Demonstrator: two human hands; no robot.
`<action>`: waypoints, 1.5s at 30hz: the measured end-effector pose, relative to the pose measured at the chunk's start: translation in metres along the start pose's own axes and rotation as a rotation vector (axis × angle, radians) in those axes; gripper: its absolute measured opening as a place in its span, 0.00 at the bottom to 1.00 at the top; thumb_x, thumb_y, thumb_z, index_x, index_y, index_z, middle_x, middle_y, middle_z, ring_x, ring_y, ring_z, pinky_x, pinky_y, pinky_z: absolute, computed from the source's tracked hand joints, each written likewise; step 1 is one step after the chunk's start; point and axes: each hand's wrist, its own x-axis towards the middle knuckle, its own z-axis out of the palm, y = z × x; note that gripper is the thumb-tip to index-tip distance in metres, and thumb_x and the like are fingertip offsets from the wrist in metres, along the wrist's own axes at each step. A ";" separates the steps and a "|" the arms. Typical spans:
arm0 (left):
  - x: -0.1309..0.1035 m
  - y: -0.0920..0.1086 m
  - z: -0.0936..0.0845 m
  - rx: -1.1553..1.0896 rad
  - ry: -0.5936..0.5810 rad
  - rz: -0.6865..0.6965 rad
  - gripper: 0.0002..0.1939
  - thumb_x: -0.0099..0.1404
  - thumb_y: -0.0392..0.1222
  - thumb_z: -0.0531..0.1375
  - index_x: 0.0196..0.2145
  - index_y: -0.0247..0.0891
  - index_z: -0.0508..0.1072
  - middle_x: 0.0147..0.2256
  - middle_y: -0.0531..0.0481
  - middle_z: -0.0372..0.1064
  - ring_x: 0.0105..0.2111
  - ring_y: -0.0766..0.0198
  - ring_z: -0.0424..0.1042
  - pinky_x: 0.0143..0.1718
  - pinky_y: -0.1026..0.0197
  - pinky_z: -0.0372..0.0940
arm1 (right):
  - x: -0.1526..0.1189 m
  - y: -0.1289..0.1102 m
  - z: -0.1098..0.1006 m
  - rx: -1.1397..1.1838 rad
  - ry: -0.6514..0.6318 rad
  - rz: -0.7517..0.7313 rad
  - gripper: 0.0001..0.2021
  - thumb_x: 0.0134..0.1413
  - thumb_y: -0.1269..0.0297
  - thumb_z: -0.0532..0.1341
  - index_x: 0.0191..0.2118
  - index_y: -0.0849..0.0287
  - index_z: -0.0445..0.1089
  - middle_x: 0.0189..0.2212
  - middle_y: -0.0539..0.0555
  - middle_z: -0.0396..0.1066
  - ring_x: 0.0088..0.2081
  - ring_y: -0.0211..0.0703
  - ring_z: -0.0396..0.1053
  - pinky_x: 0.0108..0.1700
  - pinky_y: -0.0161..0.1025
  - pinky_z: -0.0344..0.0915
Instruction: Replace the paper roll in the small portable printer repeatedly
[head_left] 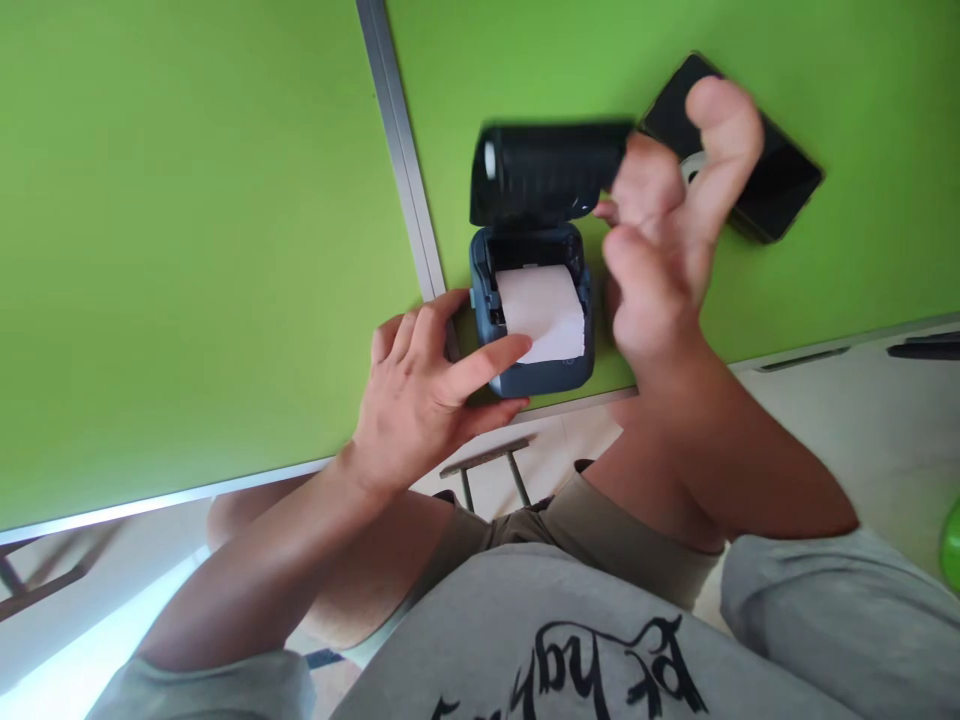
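A small dark blue printer (555,379) stands near the table's front edge, its black lid (551,170) raised at the back. White paper (541,305) comes out of its open compartment and lies over the front. My left hand (427,385) holds the printer from the left, with the index finger resting on the paper and the thumb at the front side. My right hand (667,225), blurred, is at the right end of the lid; its fingertips touch or nearly touch the lid, and one finger is raised and bent.
A black phone (784,185) lies on the green table (225,220) behind my right hand. A grey metal strip (405,150) crosses the tabletop left of the printer. Below the front edge are my legs, a metal stool frame (487,460) and a green object (951,545) at far right.
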 end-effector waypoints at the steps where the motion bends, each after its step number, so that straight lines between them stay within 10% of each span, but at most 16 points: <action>1: 0.000 0.000 0.000 0.004 -0.003 0.002 0.23 0.74 0.64 0.57 0.61 0.59 0.69 0.61 0.34 0.66 0.58 0.46 0.70 0.50 0.46 0.65 | 0.001 0.001 -0.001 0.064 0.040 -0.059 0.29 0.58 0.38 0.57 0.62 0.33 0.50 0.49 0.49 0.72 0.54 0.51 0.71 0.59 0.54 0.66; 6: 0.000 0.000 -0.001 -0.006 -0.025 -0.003 0.22 0.74 0.63 0.58 0.61 0.59 0.70 0.63 0.35 0.65 0.59 0.47 0.70 0.52 0.45 0.65 | 0.002 0.000 -0.004 0.090 -0.026 -0.089 0.19 0.58 0.44 0.64 0.52 0.43 0.69 0.47 0.53 0.74 0.49 0.50 0.73 0.51 0.50 0.69; 21: 0.003 0.000 -0.002 -0.013 -0.038 -0.046 0.37 0.67 0.64 0.64 0.68 0.50 0.65 0.61 0.34 0.68 0.57 0.41 0.72 0.51 0.45 0.65 | 0.020 -0.017 -0.025 -0.117 -0.566 0.015 0.24 0.58 0.50 0.69 0.58 0.45 0.67 0.58 0.50 0.74 0.60 0.51 0.73 0.64 0.54 0.72; 36: 0.001 0.001 -0.001 -0.050 -0.051 -0.117 0.52 0.68 0.76 0.55 0.73 0.32 0.56 0.63 0.31 0.70 0.61 0.42 0.72 0.59 0.47 0.63 | 0.002 -0.011 0.001 -0.244 0.017 -0.105 0.19 0.72 0.45 0.51 0.37 0.48 0.72 0.35 0.51 0.73 0.41 0.47 0.71 0.49 0.51 0.68; 45: 0.000 0.004 -0.003 -0.011 -0.038 -0.164 0.50 0.67 0.78 0.54 0.72 0.37 0.60 0.64 0.34 0.69 0.61 0.43 0.72 0.63 0.47 0.59 | 0.005 -0.004 0.002 -0.237 0.021 -0.129 0.20 0.71 0.43 0.50 0.37 0.49 0.71 0.35 0.53 0.71 0.40 0.49 0.69 0.47 0.51 0.67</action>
